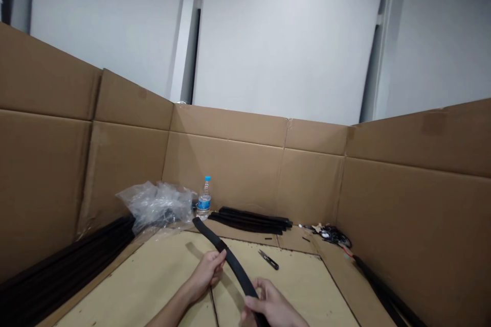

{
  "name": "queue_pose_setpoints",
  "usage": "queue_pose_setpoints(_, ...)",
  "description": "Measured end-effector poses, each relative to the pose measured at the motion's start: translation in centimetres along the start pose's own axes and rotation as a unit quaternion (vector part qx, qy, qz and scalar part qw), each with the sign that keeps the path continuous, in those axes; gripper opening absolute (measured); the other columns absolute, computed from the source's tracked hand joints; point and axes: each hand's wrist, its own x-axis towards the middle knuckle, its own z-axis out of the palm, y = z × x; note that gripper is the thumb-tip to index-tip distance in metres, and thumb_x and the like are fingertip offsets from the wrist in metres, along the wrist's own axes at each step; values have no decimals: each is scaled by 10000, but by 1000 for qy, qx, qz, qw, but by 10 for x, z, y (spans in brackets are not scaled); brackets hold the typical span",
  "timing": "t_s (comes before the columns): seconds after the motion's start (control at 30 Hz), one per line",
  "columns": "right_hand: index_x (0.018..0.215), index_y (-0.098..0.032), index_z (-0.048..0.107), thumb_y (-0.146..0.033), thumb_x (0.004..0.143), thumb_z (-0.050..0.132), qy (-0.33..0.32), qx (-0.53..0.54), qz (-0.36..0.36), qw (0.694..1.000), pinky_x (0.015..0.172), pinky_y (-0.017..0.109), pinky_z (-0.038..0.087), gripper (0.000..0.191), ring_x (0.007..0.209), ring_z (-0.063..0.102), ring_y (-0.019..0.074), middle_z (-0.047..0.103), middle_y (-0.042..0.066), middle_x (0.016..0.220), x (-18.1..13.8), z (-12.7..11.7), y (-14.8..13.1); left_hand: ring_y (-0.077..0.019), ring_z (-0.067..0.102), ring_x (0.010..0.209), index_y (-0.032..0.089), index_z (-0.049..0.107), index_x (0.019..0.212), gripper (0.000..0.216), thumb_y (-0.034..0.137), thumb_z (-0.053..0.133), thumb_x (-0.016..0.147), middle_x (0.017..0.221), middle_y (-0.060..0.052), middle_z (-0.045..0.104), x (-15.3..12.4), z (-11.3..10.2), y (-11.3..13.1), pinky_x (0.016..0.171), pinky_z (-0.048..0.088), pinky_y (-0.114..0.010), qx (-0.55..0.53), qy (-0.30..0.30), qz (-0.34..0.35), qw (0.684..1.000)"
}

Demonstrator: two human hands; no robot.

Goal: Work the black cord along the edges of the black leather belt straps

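A long flat black strap (238, 269) is held up above the work surface, curving from the upper left down to the lower right. My left hand (207, 272) pinches it near a darker band, with the thumb on top. Lower down, my right hand (268, 300) grips the same strap between thumb and fingers. The strap's near end runs out of the picture at the bottom. To the right of the strap, a pair of small black thread snips (269, 260) lies on the surface, apart from both hands.
Cardboard walls (230, 163) enclose the table (307, 286). At the back stand a water bottle (204, 199) and a crumpled clear plastic bag (161, 207). Black strips (249, 220) lie along the back; more (76, 255) line the left side. Tangled dark cords (333, 236) sit back right.
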Motion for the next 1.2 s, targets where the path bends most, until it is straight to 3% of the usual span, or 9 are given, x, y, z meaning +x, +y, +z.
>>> queue_pose_setpoints(0.07,896,-193,437,-635,505,746,-11,-8,2,1000,383,201,315,666,365,448,71,628,-16,609,-5,2,-6,-17,100,363,209,312,506,659,766,663,495,427,124,184,1,-1,0,388,35,-202,-4,7,-1,1000)
queue_pose_setpoints(0.17,961,-202,465,-590,452,800,1,13,-16,1000,381,196,301,723,369,404,66,526,-92,534,-14,8,-17,-20,108,364,198,339,503,639,753,655,536,435,119,185,3,-2,1,388,40,-198,-10,23,-4,1000)
queue_pose_setpoints(0.37,965,-161,641,-432,694,671,49,2,9,999,431,199,297,385,461,422,61,586,-19,676,-23,16,-31,-16,106,376,190,372,522,654,773,668,483,435,125,187,3,-4,6,377,54,-184,-15,14,-42,999)
queue_pose_setpoints(0.6,704,-142,598,-360,605,756,11,2,24,1000,418,197,372,287,424,438,55,505,-60,559,-25,11,-27,-16,129,378,202,305,507,662,731,703,497,441,111,223,1,-7,9,371,76,-184,-11,-21,-63,998)
queue_pose_setpoints(0.7,722,-181,500,-352,569,768,1,1,38,999,389,204,395,353,402,490,83,538,-68,541,-26,10,-27,-17,146,380,193,329,497,636,684,733,503,441,107,231,1,-7,10,377,89,-187,1,-28,-63,998)
queue_pose_setpoints(0.8,785,-219,412,-304,593,736,25,-54,36,998,335,177,333,386,361,477,81,635,-45,603,-27,10,-28,-18,146,381,190,340,499,617,656,744,511,445,105,241,3,-6,8,383,88,-193,18,-16,-52,998)
queue_pose_setpoints(0.9,783,-209,446,-297,687,656,58,-103,10,993,320,164,257,247,331,401,55,649,-32,608,-26,9,-29,-23,145,371,192,354,509,598,664,721,536,437,109,236,4,-4,3,388,80,-203,42,10,-34,998)
queue_pose_setpoints(1.0,718,-176,518,-288,775,548,96,-127,-7,987,358,185,274,129,354,398,57,632,-9,603,-24,9,-27,-36,192,361,184,398,507,570,668,692,571,415,99,256,4,-1,-1,394,80,-213,71,31,-17,997)
queue_pose_setpoints(1.2,720,-142,607,-193,728,568,153,-164,-26,974,480,219,323,65,472,458,90,590,-7,592,-22,12,-23,-49,218,361,179,444,549,546,691,608,644,427,87,301,-1,3,3,393,116,-215,92,28,-2,995)
